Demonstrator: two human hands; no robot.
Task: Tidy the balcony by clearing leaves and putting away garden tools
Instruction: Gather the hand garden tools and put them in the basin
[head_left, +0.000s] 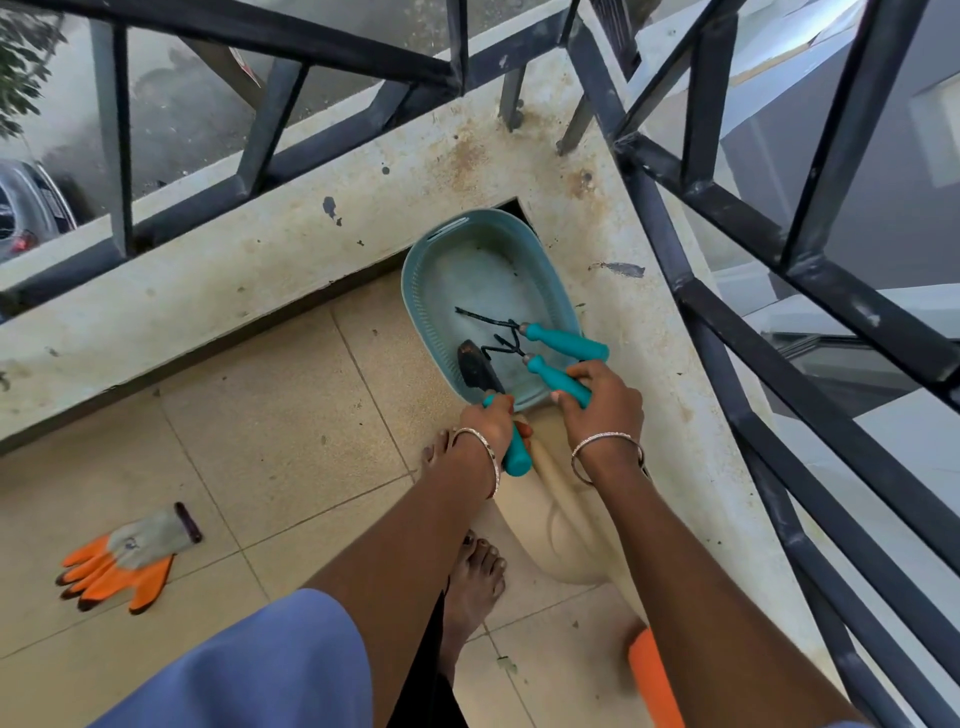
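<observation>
In the corner of a tiled balcony, a person bends over a teal plastic basket (422, 291) that sits on the floor (260, 441), wedged where two stained concrete ledges (260, 270) meet below a black metal railing (727, 322). The left hand (491, 415) is wrapped around the teal handle of a trowel (475, 366); the dark blade lies inside the basket's near end and the handle sticks out over the rim towards the person. The right hand (602, 397) grasps the teal handle of a hand rake (558, 382), fingers curled round it, with the bent prongs pointing into the basket beside the trowel blade. A third tool (566, 340) with the same teal handle lies loose in the basket, its handle resting on the right rim just beyond the right hand and its thin dark shaft reaching across the bottom. Where the metal ends of the rake and the third tool cross, it is hard to tell them apart. Each wrist carries a thin metal bangle. A pair of orange and grey work gloves (122, 564) lies stacked on the tiles well to the left. Bare feet stand just behind the basket, and an orange object (655, 675) is partly hidden behind the right forearm at the frame's lower edge.
</observation>
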